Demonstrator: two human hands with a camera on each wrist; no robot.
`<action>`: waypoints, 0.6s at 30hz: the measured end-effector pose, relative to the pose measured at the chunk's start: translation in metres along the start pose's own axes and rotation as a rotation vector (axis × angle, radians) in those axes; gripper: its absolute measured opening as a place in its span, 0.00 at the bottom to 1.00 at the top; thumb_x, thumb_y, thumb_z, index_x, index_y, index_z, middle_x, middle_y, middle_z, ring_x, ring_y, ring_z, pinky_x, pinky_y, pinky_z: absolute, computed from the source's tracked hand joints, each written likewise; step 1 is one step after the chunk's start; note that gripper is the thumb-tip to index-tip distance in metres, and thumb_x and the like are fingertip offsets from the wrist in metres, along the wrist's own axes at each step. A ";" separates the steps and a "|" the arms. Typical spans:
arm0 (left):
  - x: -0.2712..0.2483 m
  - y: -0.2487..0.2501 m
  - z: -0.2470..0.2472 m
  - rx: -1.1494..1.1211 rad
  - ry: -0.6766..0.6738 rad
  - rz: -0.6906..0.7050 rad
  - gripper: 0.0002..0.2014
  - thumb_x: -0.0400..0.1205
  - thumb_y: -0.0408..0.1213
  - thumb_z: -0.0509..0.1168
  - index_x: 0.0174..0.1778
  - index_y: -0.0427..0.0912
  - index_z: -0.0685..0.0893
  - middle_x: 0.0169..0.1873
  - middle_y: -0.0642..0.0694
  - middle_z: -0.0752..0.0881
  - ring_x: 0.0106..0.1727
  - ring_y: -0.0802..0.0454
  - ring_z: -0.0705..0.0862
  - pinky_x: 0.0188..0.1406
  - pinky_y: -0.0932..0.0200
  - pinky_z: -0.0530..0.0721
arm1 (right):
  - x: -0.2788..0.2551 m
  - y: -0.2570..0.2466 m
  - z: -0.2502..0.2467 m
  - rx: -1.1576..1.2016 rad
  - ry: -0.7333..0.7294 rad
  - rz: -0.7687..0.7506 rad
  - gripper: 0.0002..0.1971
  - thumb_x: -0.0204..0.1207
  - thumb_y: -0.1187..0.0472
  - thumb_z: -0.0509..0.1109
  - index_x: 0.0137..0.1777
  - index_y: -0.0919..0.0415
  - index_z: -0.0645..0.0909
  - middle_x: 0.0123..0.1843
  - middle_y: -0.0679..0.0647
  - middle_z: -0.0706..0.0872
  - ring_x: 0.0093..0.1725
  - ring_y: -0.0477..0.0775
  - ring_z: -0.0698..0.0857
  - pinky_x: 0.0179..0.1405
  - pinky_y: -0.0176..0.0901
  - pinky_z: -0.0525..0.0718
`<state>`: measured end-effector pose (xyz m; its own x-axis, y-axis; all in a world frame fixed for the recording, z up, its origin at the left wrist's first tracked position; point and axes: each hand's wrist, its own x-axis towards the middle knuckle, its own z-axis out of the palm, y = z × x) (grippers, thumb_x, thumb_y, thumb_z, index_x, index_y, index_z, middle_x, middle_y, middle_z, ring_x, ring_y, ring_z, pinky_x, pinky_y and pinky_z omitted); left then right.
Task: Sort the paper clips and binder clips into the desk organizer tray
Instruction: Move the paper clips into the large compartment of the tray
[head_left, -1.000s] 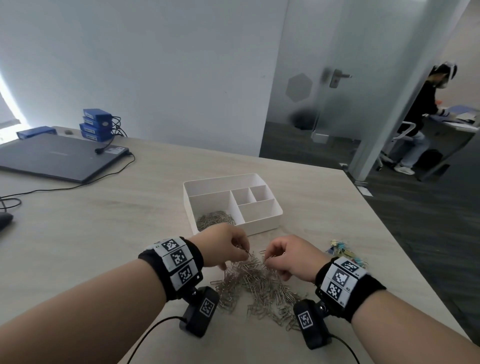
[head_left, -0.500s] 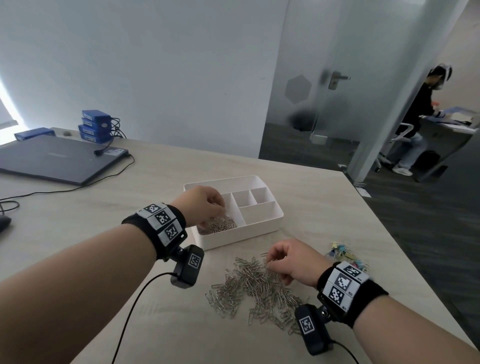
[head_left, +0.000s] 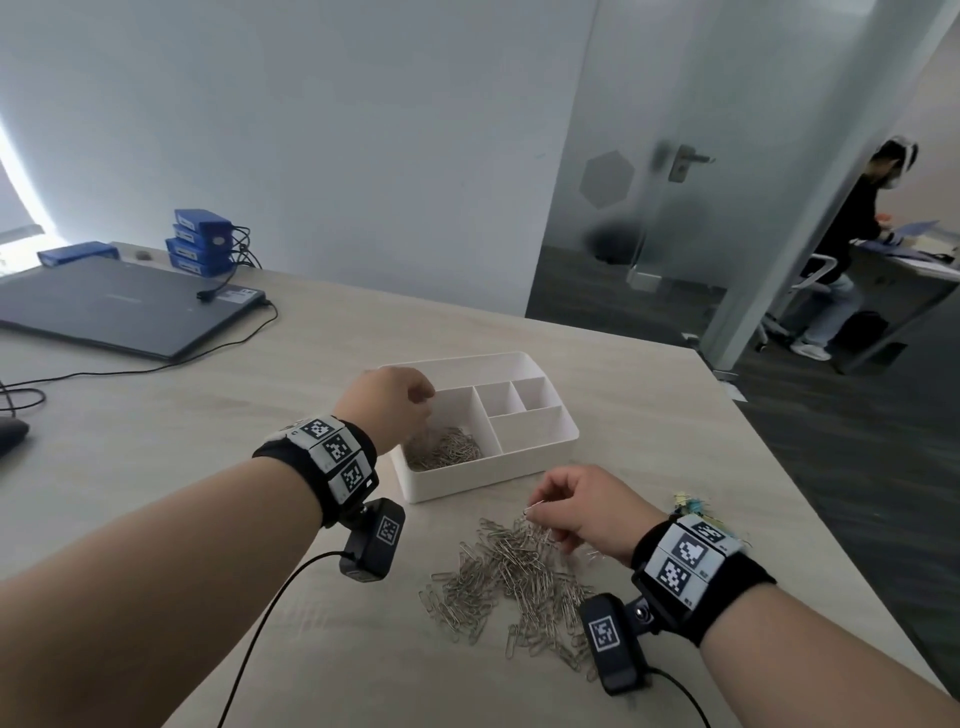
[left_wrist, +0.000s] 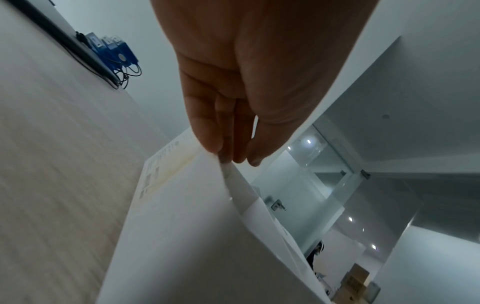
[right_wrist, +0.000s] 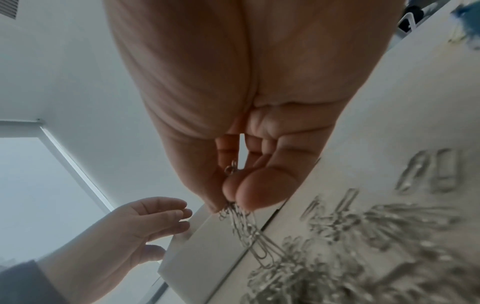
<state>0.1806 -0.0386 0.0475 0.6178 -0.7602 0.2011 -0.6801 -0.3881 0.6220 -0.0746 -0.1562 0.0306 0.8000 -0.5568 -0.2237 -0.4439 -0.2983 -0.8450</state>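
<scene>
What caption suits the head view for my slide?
Right hand pinches paper clips from the pile; left hand hovers over the tray.

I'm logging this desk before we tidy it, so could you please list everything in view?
Desk organizer tray: one, white, mid-table.
Paper clips in tray: many, silver, near-left compartment.
Loose paper clips: a heap, silver, before the tray.
Binder clips: several, coloured, beside right wrist.
Laptop: one, dark, far left.
Boxes: stacked, blue, behind laptop.
Left hand: open, over the tray.
Right hand: pinches paper clips.
</scene>
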 end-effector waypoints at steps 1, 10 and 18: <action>0.000 -0.002 -0.001 -0.030 0.015 -0.012 0.09 0.79 0.36 0.69 0.52 0.48 0.91 0.46 0.52 0.91 0.46 0.50 0.88 0.47 0.55 0.89 | 0.003 -0.003 0.001 0.014 -0.005 -0.009 0.03 0.76 0.69 0.77 0.45 0.64 0.86 0.34 0.54 0.84 0.28 0.48 0.82 0.27 0.41 0.85; -0.028 -0.011 -0.008 -0.180 0.013 -0.027 0.07 0.80 0.40 0.68 0.40 0.57 0.87 0.36 0.58 0.87 0.28 0.47 0.87 0.32 0.51 0.90 | 0.045 -0.045 0.011 0.174 -0.003 -0.071 0.05 0.76 0.72 0.76 0.43 0.64 0.84 0.30 0.54 0.82 0.26 0.48 0.81 0.24 0.40 0.83; -0.056 -0.028 -0.010 -0.252 -0.039 -0.078 0.05 0.79 0.39 0.69 0.40 0.55 0.88 0.34 0.52 0.89 0.36 0.41 0.91 0.27 0.44 0.90 | 0.094 -0.086 0.021 0.154 0.107 -0.105 0.06 0.76 0.72 0.76 0.42 0.63 0.83 0.29 0.55 0.82 0.23 0.48 0.80 0.22 0.38 0.84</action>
<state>0.1692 0.0204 0.0262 0.6457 -0.7543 0.1190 -0.5081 -0.3080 0.8044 0.0466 -0.1667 0.0721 0.7875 -0.6104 -0.0846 -0.2870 -0.2418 -0.9269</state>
